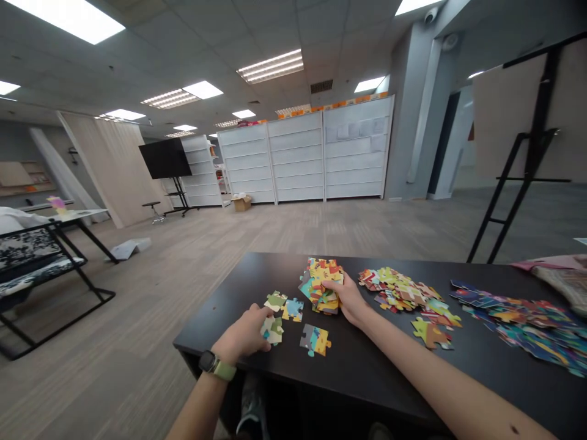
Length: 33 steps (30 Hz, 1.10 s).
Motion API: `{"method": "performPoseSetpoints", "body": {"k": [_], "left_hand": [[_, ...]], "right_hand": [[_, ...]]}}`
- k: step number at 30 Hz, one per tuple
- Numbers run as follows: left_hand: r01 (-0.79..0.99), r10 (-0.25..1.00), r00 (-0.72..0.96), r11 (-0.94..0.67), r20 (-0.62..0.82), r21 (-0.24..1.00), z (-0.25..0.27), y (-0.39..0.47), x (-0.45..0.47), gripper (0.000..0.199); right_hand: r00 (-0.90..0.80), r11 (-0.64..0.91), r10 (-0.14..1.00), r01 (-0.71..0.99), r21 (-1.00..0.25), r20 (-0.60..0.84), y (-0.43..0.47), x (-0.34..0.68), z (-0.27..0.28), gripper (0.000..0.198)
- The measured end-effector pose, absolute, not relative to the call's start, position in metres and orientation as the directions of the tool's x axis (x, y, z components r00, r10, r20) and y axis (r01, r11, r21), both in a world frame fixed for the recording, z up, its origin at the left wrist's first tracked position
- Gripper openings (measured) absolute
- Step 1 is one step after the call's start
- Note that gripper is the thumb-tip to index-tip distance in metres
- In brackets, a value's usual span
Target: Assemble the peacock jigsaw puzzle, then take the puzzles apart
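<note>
Partly hidden under left hand [245, 336]: a puzzle piece [274, 330], fingers curled onto it. Right hand [349, 297] spread flat on a stack [323, 284]. Further piles [403, 293] blurred. Black table [367, 366], grey-floored room, white shelving [305, 157].

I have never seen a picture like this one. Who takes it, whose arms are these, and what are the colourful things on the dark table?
A camera on a person's head takes the picture, looking forward and down, so the two bare arms are that person's own. The left hand, with a watch on its wrist, presses on a small puzzle piece. The right hand rests on a stack of pieces. Loose single pieces lie between the hands on the black table. Further right lie a second heap and a long blue heap. Behind is a large room with white shelves.
</note>
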State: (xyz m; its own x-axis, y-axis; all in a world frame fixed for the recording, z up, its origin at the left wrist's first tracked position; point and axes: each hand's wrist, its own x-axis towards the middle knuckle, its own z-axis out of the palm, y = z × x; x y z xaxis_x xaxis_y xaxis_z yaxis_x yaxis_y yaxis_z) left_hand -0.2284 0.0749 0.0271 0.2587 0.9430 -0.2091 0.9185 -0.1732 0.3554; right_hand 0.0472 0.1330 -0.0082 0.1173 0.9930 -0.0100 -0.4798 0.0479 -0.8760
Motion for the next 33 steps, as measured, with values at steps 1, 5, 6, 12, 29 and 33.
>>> {"method": "performPoseSetpoints", "body": {"k": [1,5,6,12,29,33], "left_hand": [[0.926,0.946,0.239,-0.155,-0.219,0.344,0.029,0.076,-0.227,0.072],[0.897,0.942,0.27,-0.171,-0.2,0.408,0.037,0.078,-0.223,0.069],[0.877,0.937,0.296,-0.189,-0.187,0.441,0.039,0.076,-0.222,0.066],[0.595,0.802,0.597,-0.438,-0.005,0.673,0.042,0.058,-0.181,0.046],[0.718,0.848,0.529,-0.475,0.045,0.508,0.03,0.088,-0.159,0.056],[0.776,0.871,0.49,-0.451,0.029,0.442,0.027,0.113,-0.174,0.056]], "right_hand": [[0.117,0.048,0.993,-0.482,-0.875,-0.01,0.132,0.047,-0.008,0.053],[0.119,0.048,0.993,-0.483,-0.874,-0.011,0.131,0.047,-0.007,0.053],[0.119,0.048,0.993,-0.482,-0.875,-0.011,0.131,0.046,-0.007,0.053],[0.12,0.048,0.993,-0.483,-0.874,-0.011,0.132,0.046,-0.008,0.054],[0.15,0.073,0.989,-0.48,-0.874,0.0,0.137,0.052,-0.009,0.054],[0.186,0.085,0.983,-0.477,-0.875,-0.006,0.141,0.058,-0.01,0.055]]}}
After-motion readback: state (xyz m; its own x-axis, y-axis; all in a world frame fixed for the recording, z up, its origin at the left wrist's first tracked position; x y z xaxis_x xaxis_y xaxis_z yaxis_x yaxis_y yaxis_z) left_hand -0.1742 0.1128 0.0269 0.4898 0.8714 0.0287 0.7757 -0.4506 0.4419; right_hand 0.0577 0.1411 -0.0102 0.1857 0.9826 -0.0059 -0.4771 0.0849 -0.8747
